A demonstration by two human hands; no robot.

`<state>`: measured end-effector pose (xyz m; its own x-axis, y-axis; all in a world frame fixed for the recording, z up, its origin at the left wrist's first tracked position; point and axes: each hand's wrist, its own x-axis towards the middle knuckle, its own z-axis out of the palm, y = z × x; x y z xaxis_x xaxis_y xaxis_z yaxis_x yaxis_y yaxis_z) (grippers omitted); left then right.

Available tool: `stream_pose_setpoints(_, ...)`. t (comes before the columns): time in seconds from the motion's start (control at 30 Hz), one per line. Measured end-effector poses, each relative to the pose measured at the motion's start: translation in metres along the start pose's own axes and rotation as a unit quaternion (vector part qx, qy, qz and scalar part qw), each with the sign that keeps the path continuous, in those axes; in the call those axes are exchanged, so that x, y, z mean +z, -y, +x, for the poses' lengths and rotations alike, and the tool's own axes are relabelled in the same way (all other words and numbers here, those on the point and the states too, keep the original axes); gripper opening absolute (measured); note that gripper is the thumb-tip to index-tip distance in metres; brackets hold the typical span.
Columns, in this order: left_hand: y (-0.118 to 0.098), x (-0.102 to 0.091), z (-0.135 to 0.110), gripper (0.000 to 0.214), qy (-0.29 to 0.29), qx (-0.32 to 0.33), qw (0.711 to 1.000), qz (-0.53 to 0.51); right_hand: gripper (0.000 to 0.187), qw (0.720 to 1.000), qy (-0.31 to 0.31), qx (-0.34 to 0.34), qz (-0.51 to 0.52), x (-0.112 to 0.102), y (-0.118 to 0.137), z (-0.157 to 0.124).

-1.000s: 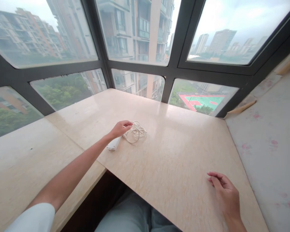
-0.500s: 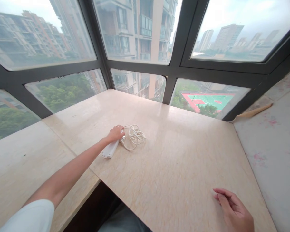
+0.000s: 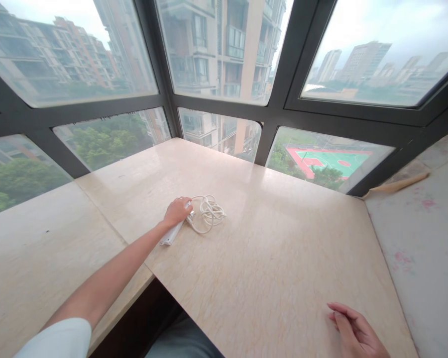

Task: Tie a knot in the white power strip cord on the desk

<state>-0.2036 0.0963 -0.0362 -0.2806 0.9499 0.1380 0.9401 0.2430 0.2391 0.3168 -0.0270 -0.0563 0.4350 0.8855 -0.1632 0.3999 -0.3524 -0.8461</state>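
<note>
A white power strip (image 3: 170, 235) lies on the beige marble table (image 3: 269, 258) with its white cord (image 3: 209, 213) coiled in a loose bundle just to its right. My left hand (image 3: 177, 211) reaches far out and is closed over the strip's far end, where the cord joins it. My right hand (image 3: 356, 333) rests on the table near the front right corner, fingers loosely stretched, holding nothing.
A second marble slab (image 3: 41, 253) adjoins on the left, with a dark gap below the joint. Dark-framed bay windows (image 3: 269, 114) ring the far edge. A pale floral cushion (image 3: 425, 238) lies along the right side.
My left hand moved from the cord bundle onto the power strip's end and closed on it; the strip shifted slightly. My right hand drew back toward the near edge.
</note>
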Motion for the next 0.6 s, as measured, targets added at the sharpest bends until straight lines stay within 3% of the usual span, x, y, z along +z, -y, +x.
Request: stream_pose_setpoints(0.6,-0.0017,-0.003,-0.0033,0.036,-0.006,-0.044,0.999,-0.025,0.042,0.999,-0.012,-0.024,0.021,0.0015,-0.0045,-0.0014)
